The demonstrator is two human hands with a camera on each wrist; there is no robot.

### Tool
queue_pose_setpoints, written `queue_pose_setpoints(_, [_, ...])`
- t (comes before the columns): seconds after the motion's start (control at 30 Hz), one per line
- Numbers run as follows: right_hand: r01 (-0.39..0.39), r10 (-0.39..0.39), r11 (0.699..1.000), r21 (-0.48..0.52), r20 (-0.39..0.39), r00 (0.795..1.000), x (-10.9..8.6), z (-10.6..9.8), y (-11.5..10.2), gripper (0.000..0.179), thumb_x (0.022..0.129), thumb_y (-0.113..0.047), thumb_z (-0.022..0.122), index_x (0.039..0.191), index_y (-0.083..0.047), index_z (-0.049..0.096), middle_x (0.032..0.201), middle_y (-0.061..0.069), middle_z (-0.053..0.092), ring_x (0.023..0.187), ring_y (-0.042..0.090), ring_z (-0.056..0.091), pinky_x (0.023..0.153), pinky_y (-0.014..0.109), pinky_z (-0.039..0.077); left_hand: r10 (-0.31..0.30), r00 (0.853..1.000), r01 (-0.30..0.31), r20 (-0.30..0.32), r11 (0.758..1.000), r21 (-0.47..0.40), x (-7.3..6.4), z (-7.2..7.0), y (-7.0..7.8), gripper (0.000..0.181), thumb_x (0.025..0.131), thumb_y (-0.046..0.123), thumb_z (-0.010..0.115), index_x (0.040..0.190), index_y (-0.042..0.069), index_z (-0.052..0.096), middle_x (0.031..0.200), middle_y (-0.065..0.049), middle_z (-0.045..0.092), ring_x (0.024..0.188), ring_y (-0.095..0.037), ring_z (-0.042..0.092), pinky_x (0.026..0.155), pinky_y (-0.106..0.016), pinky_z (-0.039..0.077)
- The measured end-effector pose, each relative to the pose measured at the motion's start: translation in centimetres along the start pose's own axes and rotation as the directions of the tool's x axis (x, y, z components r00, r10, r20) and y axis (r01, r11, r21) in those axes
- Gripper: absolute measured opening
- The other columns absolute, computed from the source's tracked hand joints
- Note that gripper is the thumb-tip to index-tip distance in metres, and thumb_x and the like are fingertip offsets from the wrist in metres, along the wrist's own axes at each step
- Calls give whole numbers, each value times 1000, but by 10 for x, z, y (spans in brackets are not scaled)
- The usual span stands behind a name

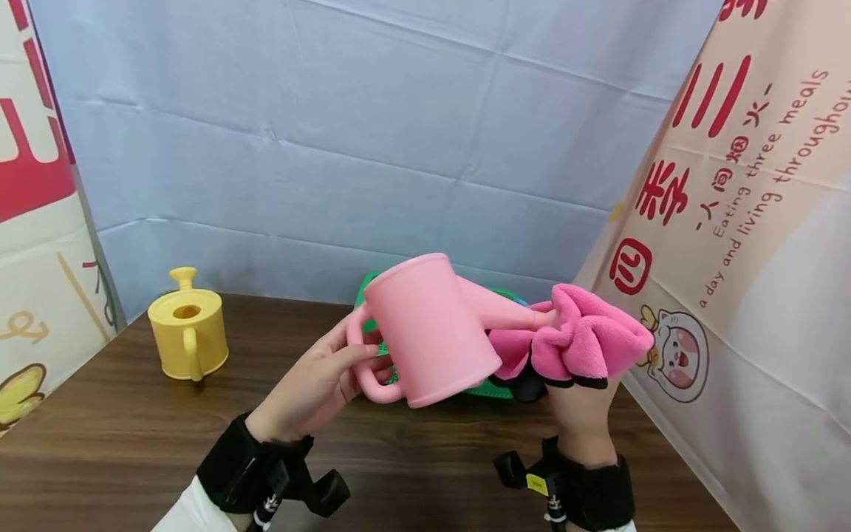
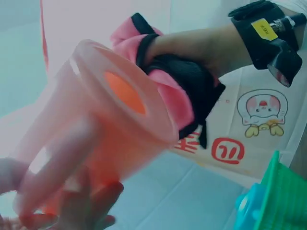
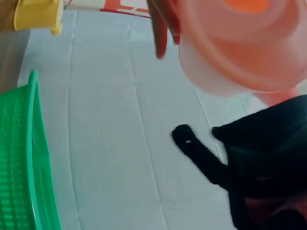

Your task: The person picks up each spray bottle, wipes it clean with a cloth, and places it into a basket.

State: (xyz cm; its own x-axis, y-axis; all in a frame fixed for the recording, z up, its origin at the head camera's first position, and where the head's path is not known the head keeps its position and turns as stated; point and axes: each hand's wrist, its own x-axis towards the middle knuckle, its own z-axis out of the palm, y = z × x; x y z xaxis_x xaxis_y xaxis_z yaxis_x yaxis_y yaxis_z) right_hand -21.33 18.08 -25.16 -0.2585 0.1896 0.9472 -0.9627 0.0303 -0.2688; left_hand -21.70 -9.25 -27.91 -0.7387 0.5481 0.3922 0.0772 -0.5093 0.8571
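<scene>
My left hand (image 1: 326, 377) grips the handle of a pink watering can (image 1: 432, 332), which is held above the table and tilted. A round orange hole shows in the top of the can in both wrist views. Its spout (image 1: 499, 307) points right, and the tip disappears into a bunched pink cloth with black trim (image 1: 585, 336). My right hand (image 1: 581, 410) holds this cloth around the spout end, its fingers hidden in the folds. In the left wrist view, the black underside of the cloth (image 2: 184, 79) covers that hand.
A yellow watering can (image 1: 189, 336) stands at the left on the brown wooden table (image 1: 412, 465). Behind the pink can is a green basket (image 3: 14, 158), with something blue (image 2: 247, 206) in it. Printed cloth (image 1: 744, 244) hangs along the right side, pale blue cloth (image 1: 372, 148) behind.
</scene>
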Motion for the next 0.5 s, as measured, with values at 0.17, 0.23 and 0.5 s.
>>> queue_pose_setpoints(0.17, [-22,27,999,-40,128,991,7,-1,-5,29,77,4,67,100,19,57,100,21,62,90,26,60,80,31,46,11,1000,-10,-13,998,63,-1,-2,0,67,98,0,41,147,39,17,143,-17,33,119,-33,49,93,-41,45])
queue_pose_setpoints(0.23, [-47,63,994,-101,166,984,6,-2,-7,24,78,6,66,97,17,56,102,16,60,91,22,56,81,29,44,27,1000,-26,-13,995,98,-1,-1,-1,68,97,-5,39,147,38,20,141,-16,35,115,-34,50,93,-41,45])
queue_pose_setpoints(0.5, [-167,204,938,-304,97,974,-4,-4,-11,35,79,10,65,112,8,50,109,6,55,101,16,53,85,22,42,87,994,-68,-65,964,258,5,8,-10,20,96,-3,41,76,-3,38,110,-24,55,106,-38,55,89,-45,46])
